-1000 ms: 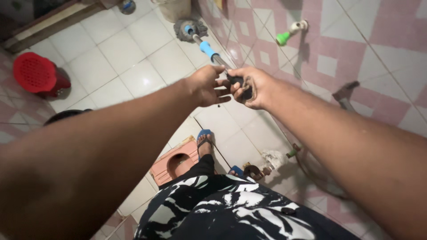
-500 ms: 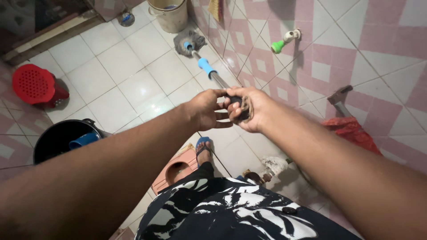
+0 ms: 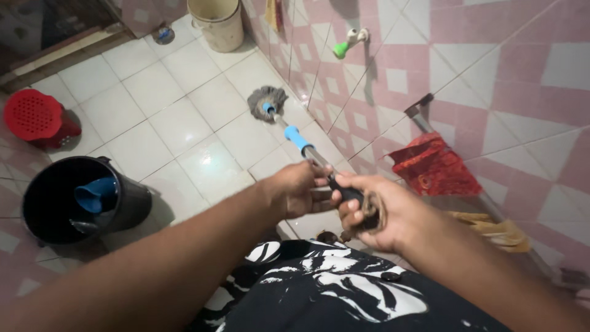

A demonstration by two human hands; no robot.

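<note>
Seen from above, a person grips a mop (image 3: 305,147) with both hands in a tiled washroom: the left hand (image 3: 299,189) is wrapped around the metal shaft just below its blue collar, while the right hand (image 3: 375,212) is closed over the dark grip at the top end, the two hands almost touching. The grey mop head (image 3: 267,99) rests on the white floor tiles (image 3: 184,117) near the foot of the pink-and-white wall (image 3: 491,67), beneath a green-tipped tap (image 3: 347,44). A black bucket (image 3: 132,203) holding a blue scoop (image 3: 95,193) stands to the left, well apart from the mop; a red stool (image 3: 34,117) and a cream bucket (image 3: 216,23) sit farther off. The floor shows a wet sheen between bucket and mop, suggesting mopping is under way, with the stretch toward the stool seemingly left to cover. A red cloth (image 3: 433,165) hangs on the wall.
</note>
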